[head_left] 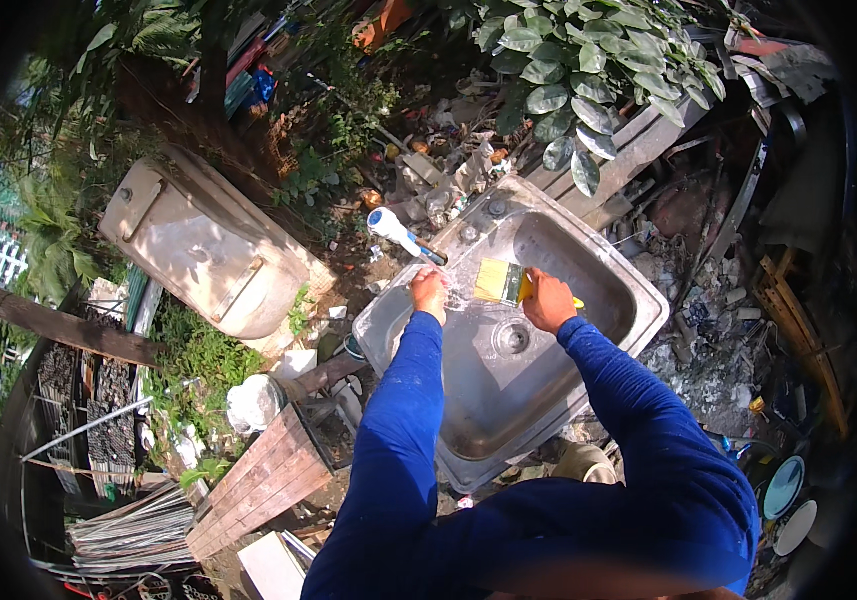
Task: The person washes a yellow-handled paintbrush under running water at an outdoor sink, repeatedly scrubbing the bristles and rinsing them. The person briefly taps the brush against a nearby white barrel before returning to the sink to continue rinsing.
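Observation:
A stainless steel sink [469, 405] lies tilted across the ground before me. My right hand [550, 302] grips the yellow handle of a wide paintbrush [494, 281], its pale bristles pointing left over the basin near the round drain [512, 338]. Over the sink's left side, my left hand [430, 293] has its fingers drawn together; what they hold, if anything, I cannot make out. Just beyond those fingers is a white and blue tap-like fitting [396, 230] with a dark end. Between hand and bristles there is what looks like splashing water.
A dirty whitish tub-shaped basin [209, 240] lies to the left. Wooden boards [259, 480] and bundled thin rods [134, 525] are at lower left. Leafy branches [589, 80] hang over the far side. Rubble [709, 345] and round pans [785, 487] lie on the right.

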The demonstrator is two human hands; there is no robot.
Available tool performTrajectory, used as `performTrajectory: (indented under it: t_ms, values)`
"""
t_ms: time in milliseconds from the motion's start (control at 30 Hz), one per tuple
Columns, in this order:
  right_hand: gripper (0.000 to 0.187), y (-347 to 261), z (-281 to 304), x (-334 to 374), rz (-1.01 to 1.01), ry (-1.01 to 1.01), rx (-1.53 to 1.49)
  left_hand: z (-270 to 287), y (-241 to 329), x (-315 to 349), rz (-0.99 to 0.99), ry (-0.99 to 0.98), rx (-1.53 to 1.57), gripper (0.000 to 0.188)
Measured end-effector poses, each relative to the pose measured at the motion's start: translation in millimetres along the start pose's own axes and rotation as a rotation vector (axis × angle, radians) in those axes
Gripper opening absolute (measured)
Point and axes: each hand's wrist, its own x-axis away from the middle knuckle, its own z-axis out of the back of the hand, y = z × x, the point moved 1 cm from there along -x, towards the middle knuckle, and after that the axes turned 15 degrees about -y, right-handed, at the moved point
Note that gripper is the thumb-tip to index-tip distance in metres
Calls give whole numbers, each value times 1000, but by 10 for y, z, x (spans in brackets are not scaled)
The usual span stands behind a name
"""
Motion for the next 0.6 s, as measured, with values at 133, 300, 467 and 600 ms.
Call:
performTrajectory:
  t_ms: [133,300,467,600]
  values:
    - [43,81,73,267,62,-37,-119,1138,629,287,-313,246,-288,14]
    - [35,484,304,464,117,44,-219,556,2144,632,-356,203,-875,35]
    - [32,505,605,719,111,68,-365,-125,2610,798,-69,131,-1520,62]
    - [23,818,586,913,126,53,-528,7,2613,780,-137,-16,-1579,48]
